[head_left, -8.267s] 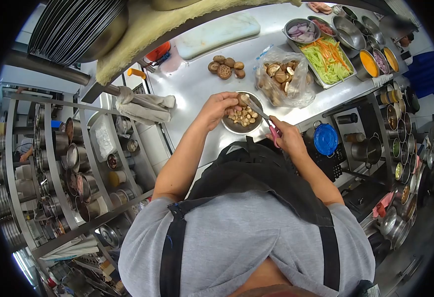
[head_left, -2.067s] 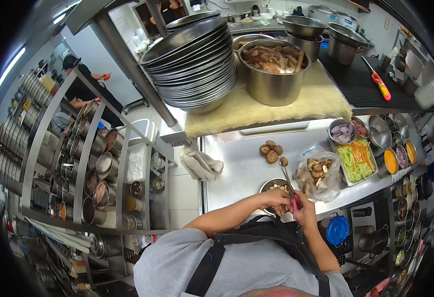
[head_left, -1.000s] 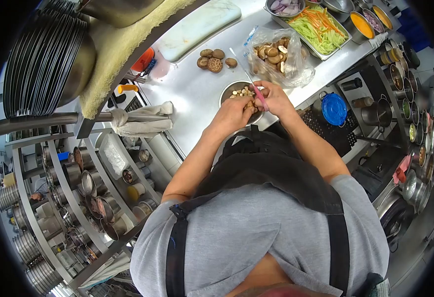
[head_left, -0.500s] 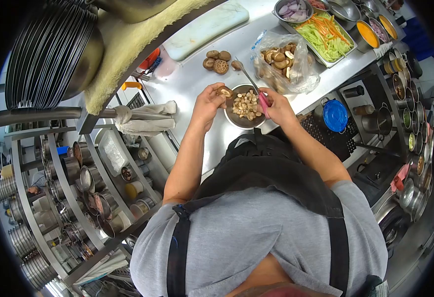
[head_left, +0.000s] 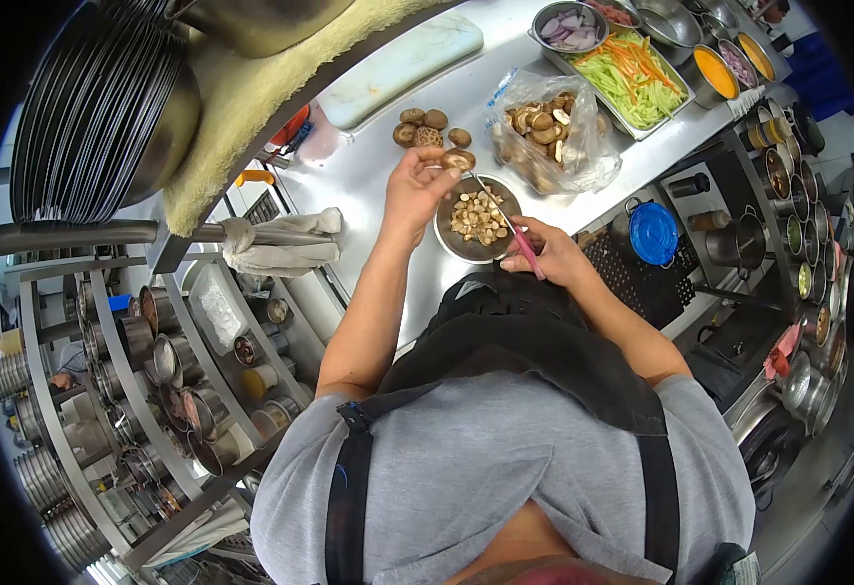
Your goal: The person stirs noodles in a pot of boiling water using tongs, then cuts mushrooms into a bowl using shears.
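In the head view, my left hand (head_left: pixel 417 193) pinches a brown shiitake mushroom (head_left: pixel 458 160) just above the far rim of a round metal bowl (head_left: pixel 451 244). Pink-handled scissors (head_left: pixel 527 255) are in my right hand (head_left: pixel 556 255), at the bowl's near right side. Their blades slant across the bowl, and the tip reaches the held mushroom; whether it cuts in cannot be made out. Pale chopped mushroom stems (head_left: pixel 479 216) lie in the bowl. Beyond my left hand sit several whole shiitakes (head_left: pixel 427 137), with a single one (head_left: pixel 459 136) beside them.
A clear plastic bag (head_left: pixel 593 166) of shiitakes stands right of the bowl. Behind it are a tray of shredded vegetables (head_left: pixel 632 83) and a bowl of sliced onion (head_left: pixel 571 29). A pale cutting board (head_left: pixel 398 73) lies at the back left. A blue lid (head_left: pixel 654 234) is at right.
My left hand has raised the mushroom forward and slightly right. My right hand has come nearer my body, and the scissors' tip has moved from beyond the bowl back to the held mushroom.
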